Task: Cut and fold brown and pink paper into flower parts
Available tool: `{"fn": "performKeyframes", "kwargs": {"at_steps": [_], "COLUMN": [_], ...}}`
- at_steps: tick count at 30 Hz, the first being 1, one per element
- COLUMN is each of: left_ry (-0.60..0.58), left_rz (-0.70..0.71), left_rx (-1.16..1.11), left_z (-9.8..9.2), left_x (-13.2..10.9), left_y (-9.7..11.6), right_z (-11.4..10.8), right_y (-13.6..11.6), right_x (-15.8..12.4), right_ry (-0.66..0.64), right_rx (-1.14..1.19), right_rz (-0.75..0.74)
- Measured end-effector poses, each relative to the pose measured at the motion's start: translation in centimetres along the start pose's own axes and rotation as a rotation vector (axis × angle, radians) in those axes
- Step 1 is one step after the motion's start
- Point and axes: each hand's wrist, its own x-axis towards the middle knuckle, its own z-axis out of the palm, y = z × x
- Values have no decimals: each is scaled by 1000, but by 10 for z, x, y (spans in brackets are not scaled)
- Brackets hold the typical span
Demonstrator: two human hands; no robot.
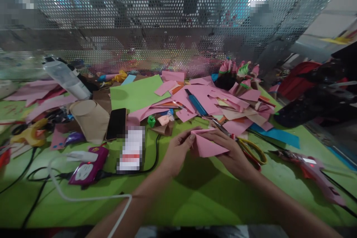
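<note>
A piece of pink paper, bent into a cone-like shape with a pointed flap, is held between both hands above the green table. My left hand pinches its left edge, thumb on the near side. From the right, my right hand grips the paper with fingers behind it, partly hidden. Just beyond the right hand lie scissors with yellow-and-red handles. A pink glue gun rests farther right. Past the hands, a blue cutter knife lies on loose pink sheets.
A brown paper cone, a black phone and a purple power strip with cables stand left. A light green sheet and pink scraps fill the back. A clear bottle leans near the perforated metal panel.
</note>
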Motion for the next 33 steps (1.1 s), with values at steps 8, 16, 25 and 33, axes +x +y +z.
{"fn": "performKeyframes", "kwargs": {"at_steps": [8,16,25,33], "left_ry": [39,252,342,302], "left_rz": [-9,11,-12,-112], "left_rx": [36,-18,-102,-106], "left_z": [1,-1,-5,-5], "left_x": [-1,-1,3,4], "left_y": [4,13,14,12], "right_z": [-1,-10,-8,-7], "right_y": [-1,3,7,9], "right_x": [-1,-1,1,1], "right_ry": [-24,161,305,297], "right_rx": [1,-53,156,27], "right_rz": [14,139,299,68]}}
